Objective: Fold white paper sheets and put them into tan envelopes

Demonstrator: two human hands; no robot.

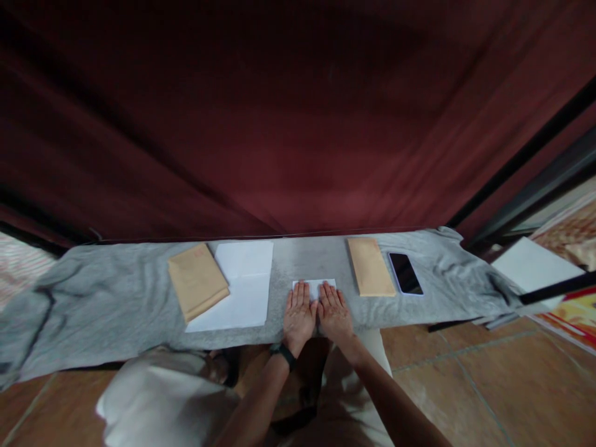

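Both my hands lie flat, side by side, on a folded piece of white paper (313,286) near the front edge of the grey cloth. My left hand (299,315), with a dark band on its wrist, covers the paper's left part, fingers stretched out. My right hand (334,313) presses on the right part, its fingers also straight, and the thumbs are close together. Only the paper's far strip shows; the rest is hidden under the hands. To the left, larger white sheets (246,292) with a crease lie partly under several brown envelopes (198,279).
The grey cloth (307,254) covers a long narrow surface. On the right lie another brown envelope (371,267) and a phone (406,274) with a dark screen. A dark red curtain (298,155) hangs behind. Dark metal bars (526,152) stand at the right, above a tiled floor (465,385).
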